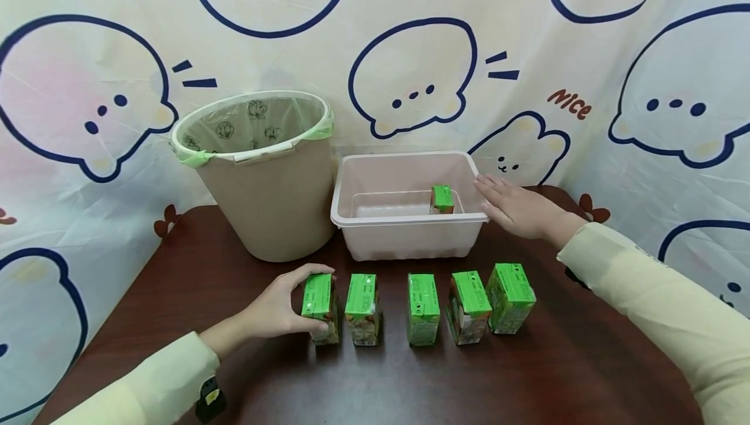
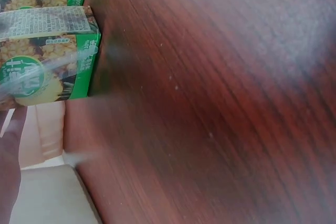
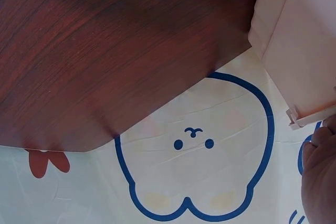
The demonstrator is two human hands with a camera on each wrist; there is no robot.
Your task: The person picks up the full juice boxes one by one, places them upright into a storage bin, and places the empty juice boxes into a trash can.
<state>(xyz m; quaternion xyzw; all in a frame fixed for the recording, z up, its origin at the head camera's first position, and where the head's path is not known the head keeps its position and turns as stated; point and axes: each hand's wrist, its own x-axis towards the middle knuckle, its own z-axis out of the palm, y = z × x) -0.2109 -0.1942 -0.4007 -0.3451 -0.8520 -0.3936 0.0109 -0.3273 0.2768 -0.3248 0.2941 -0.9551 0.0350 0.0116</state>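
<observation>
My left hand [image 1: 280, 304] spans the leftmost green-topped juice box [image 1: 319, 296], with the thumb on its near side and a finger on its far side. That carton stands upright on the table; its printed side [image 2: 47, 66] shows in the left wrist view, where only a sliver of the hand appears. My right hand [image 1: 515, 207] rests with extended fingers against the right rim of a pale pink plastic bin [image 1: 410, 239]. Inside the bin is one juice box [image 1: 443, 198]. In the right wrist view, the fingers are at the bin's rim [image 3: 315, 116].
Right of the gripped carton, several more juice boxes [image 1: 362, 311] stand in a row on the dark wooden table [image 1: 375, 386]. A beige trash can [image 1: 275, 197] with a liner stands left of the bin. A cartoon-printed cloth [image 1: 281, 60] hangs behind.
</observation>
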